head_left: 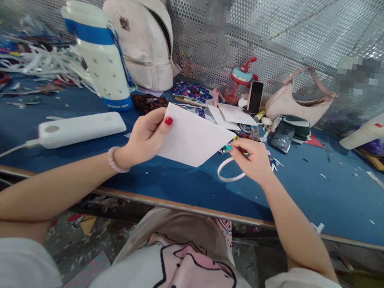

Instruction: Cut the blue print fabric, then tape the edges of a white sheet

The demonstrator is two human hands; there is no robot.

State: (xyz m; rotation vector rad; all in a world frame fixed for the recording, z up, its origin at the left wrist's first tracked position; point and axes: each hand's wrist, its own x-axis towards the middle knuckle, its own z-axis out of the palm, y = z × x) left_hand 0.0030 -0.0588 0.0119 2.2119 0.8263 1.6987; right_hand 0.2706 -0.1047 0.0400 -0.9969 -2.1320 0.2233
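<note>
My left hand is closed on the left edge of a white sheet, thumb on its near face. The sheet is held up above the blue table, with its right side slanting. My right hand pinches at the sheet's right edge, fingertips close together there. A narrow white strip curls in a loop below the right fingers. Whether the strip is still joined to the sheet is hidden by the fingertips.
A white handheld device with a cable lies at left, before a large white-and-blue bottle. Behind are a backpack, a red-lidded cup, a standing phone, a handbag and paper sheets. White strips pile up far left.
</note>
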